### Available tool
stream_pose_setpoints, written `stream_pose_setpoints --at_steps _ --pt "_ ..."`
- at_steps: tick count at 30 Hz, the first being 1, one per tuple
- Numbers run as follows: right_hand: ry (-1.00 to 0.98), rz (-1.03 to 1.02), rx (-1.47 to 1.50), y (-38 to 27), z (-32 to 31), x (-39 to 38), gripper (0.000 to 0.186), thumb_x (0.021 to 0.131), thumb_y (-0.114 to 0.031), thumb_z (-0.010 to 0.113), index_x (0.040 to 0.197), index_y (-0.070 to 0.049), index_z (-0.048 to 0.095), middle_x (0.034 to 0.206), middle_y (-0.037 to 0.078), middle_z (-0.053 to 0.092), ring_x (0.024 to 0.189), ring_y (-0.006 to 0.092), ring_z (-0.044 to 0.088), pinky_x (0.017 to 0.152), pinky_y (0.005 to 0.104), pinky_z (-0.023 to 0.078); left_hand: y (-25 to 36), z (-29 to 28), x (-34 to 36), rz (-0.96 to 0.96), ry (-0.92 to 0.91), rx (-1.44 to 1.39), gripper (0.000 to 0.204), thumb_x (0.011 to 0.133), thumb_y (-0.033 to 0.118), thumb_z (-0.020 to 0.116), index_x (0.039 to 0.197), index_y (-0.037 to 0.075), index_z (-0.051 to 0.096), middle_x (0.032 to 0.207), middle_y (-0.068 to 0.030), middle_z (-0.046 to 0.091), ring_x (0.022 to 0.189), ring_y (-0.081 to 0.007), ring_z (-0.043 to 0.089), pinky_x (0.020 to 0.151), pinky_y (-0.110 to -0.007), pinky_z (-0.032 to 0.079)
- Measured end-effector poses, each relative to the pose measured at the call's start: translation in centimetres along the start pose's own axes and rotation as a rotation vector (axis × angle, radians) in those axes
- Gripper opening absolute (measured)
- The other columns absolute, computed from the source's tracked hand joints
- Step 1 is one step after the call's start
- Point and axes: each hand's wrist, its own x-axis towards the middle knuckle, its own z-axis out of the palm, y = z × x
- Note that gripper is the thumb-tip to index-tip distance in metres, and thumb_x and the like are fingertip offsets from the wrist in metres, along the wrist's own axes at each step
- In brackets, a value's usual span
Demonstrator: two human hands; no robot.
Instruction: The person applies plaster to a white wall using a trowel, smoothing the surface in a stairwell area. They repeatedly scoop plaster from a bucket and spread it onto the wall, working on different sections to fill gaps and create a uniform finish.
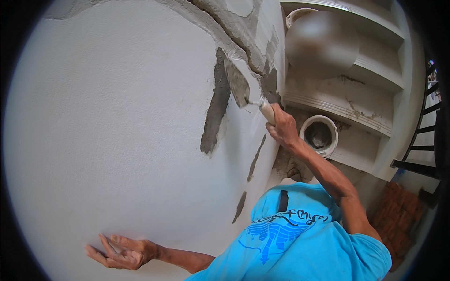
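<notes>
My right hand (283,124) grips the wooden handle of a metal trowel (239,82), whose blade lies against the white wall (117,103) at a strip of rough plaster along a long crack (241,47). Just left of the blade is a long dark grey patch (213,122); narrower grey patches (255,159) run lower down. My left hand (119,253) is at the lower left against or very near the wall, fingers apart and slightly bent, holding nothing.
White steps (342,103) rise on the right, with a bucket of grey mix (318,136) on them and another container (295,16) higher, partly behind a blurred patch. A black railing (417,164) runs along the far right; stacked red bricks (391,220) lie at lower right.
</notes>
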Motion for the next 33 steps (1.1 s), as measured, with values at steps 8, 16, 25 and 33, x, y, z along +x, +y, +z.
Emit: stream_pose_setpoints --at_steps 8,16,25,33 --pt "-0.047 -0.042 -0.067 -0.2 1.4 0.2 0.041 0.074 0.003 0.068 0.108 -0.005 0.046 0.085 0.023 0.063 0.082 0.0467 0.065 0.067 0.0520 0.051 0.6 0.2 0.1 -0.040 -0.001 -0.020 0.014 0.100 0.009 0.059 0.109 0.002 0.067 0.146 -0.0235 0.049 0.131 -0.0349 0.056 0.093 -0.049 0.063" --pt "-0.010 -0.025 -0.054 -0.4 0.0 0.1 0.043 0.073 0.001 0.068 0.111 -0.006 0.048 0.088 0.022 0.065 0.081 0.0440 0.067 0.067 0.0503 0.054 -0.1 0.1 -0.1 -0.042 0.019 -0.051 0.017 0.100 0.012 0.060 0.110 0.002 0.070 0.145 -0.0230 0.051 0.139 -0.0354 0.048 0.091 -0.047 0.063" --pt "-0.154 0.011 -0.088 0.3 0.9 -2.0 0.041 0.074 0.002 0.067 0.109 -0.006 0.048 0.086 0.024 0.064 0.084 0.0481 0.065 0.068 0.0517 0.051 -0.4 0.4 -0.3 -0.029 0.048 -0.004 0.013 0.098 0.008 0.064 0.109 0.005 0.069 0.141 -0.0212 0.056 0.113 -0.0353 0.067 0.079 -0.046 0.065" --pt "-0.003 -0.089 -0.068 -0.7 -0.4 1.8 0.043 0.072 0.001 0.069 0.110 -0.007 0.050 0.085 0.021 0.065 0.078 0.0437 0.067 0.065 0.0502 0.053 0.8 0.4 0.0 -0.098 0.026 -0.074 0.020 0.101 0.014 0.061 0.112 0.001 0.070 0.141 -0.0223 0.054 0.140 -0.0351 0.047 0.094 -0.047 0.061"
